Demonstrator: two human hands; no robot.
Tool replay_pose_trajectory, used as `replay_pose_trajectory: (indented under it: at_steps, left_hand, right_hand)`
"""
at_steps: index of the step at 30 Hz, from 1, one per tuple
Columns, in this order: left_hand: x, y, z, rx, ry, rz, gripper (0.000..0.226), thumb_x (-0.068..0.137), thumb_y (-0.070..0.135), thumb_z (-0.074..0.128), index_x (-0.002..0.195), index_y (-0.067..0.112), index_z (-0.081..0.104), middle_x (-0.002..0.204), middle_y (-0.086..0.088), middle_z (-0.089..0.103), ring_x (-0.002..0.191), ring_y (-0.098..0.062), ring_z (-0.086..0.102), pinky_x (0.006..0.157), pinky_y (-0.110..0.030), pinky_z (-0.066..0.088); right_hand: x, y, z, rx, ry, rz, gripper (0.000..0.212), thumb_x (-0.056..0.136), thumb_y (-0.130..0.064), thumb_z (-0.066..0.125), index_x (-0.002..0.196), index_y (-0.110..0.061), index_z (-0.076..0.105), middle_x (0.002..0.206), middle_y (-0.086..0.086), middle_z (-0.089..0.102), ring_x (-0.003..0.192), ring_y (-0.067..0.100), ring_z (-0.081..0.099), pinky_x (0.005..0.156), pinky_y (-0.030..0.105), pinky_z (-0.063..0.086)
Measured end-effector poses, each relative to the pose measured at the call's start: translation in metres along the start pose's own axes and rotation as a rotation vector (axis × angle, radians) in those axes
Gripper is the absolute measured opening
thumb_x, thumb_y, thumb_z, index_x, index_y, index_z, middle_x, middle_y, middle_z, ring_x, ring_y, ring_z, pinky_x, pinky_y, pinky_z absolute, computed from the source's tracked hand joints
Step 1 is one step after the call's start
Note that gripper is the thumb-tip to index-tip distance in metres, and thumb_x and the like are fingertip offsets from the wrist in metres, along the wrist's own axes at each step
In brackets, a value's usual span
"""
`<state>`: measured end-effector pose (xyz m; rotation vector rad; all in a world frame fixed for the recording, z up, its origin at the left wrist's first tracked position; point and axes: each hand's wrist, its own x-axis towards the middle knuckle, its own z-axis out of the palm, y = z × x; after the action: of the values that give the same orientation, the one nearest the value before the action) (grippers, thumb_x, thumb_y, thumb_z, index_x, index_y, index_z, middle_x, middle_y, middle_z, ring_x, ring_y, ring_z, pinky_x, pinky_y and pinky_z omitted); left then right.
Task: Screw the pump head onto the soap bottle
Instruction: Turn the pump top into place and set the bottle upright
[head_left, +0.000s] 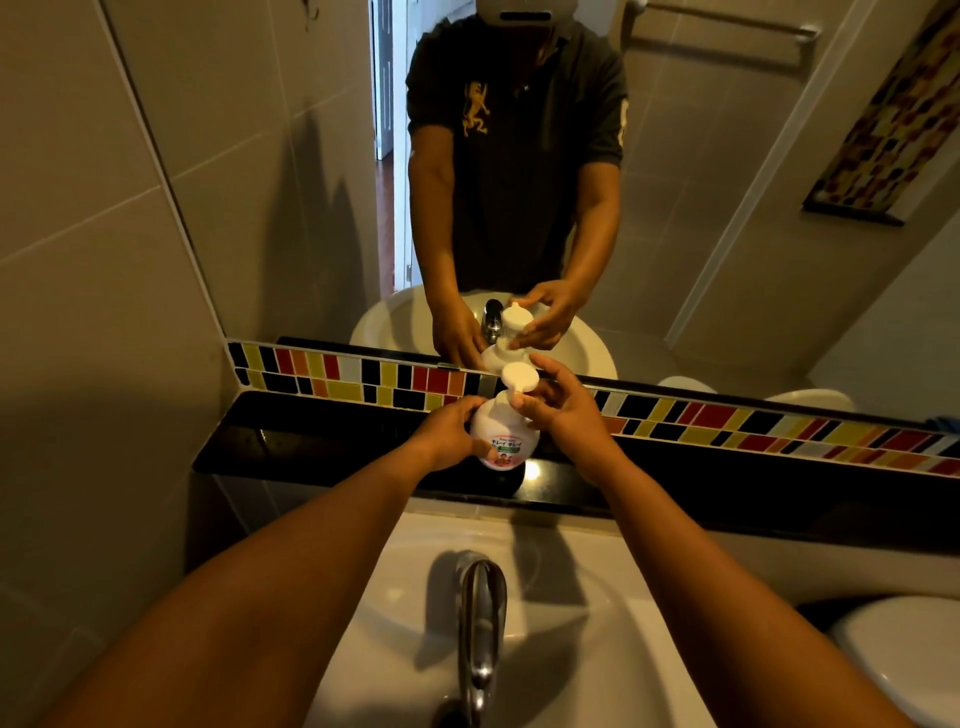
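Black ledge (291, 441) under the mirror (675, 156) carries the soap bottle (503, 441), upright. Your left hand (451, 435) grasps its body; your right hand (563, 410) grips the pump head (519, 378) seated on top. Faucet (480, 618) at 6 o'clock, well apart.

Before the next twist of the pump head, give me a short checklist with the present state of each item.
1. Soap bottle stands upright on the black ledge: ok.
2. Left hand steadies the bottle body: ok, fingers wrap its left side.
3. Right hand grips at the collar under the pump head: ok, fingertips are at the neck.
4. Pump head sits straight on the neck: ok, it looks level and centred.
5. Threads fully seated: cannot tell, the fingers hide the joint.
6. Nozzle direction: cannot tell from this angle.
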<state>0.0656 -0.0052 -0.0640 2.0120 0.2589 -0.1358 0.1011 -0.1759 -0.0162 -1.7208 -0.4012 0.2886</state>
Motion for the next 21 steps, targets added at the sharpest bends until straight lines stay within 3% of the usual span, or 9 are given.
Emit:
replay_pose_trajectory:
  at_steps: [7,12,21]
  left_hand:
    - [-0.003,-0.004,-0.003,-0.112,0.003,-0.005,0.092,0.068,0.001,0.083,0.146,0.017,0.038,0.146,-0.011,0.05,0.135,-0.03,0.047,0.107,-0.052,0.045]
    - [-0.007,-0.012,-0.002,-0.188,0.053,-0.031,0.074,0.071,-0.004,0.079,0.137,0.011,0.05,0.134,-0.011,0.06,0.124,-0.027,0.057,0.098,-0.042,0.052]
    - [-0.001,-0.016,0.003,-0.221,0.112,-0.041,0.064,0.073,-0.002,0.078,0.131,0.012,0.056,0.13,-0.011,0.064,0.12,-0.027,0.06,0.1,-0.045,0.051]
  right_hand:
    - [-0.011,0.016,-0.013,-0.001,0.099,0.044,0.067,0.086,-0.012,0.071,0.144,-0.024,0.041,0.128,0.003,0.06,0.116,0.02,0.058,0.086,0.029,0.055]
    - [-0.015,0.049,-0.01,-0.048,0.057,0.194,0.074,0.083,-0.013,0.074,0.146,-0.021,0.038,0.137,0.011,0.056,0.127,0.029,0.054,0.103,0.05,0.049]
    - [-0.008,0.065,0.004,-0.095,0.04,0.164,0.056,0.086,-0.009,0.069,0.138,-0.018,0.052,0.135,0.009,0.06,0.124,0.027,0.057,0.102,0.048,0.05]
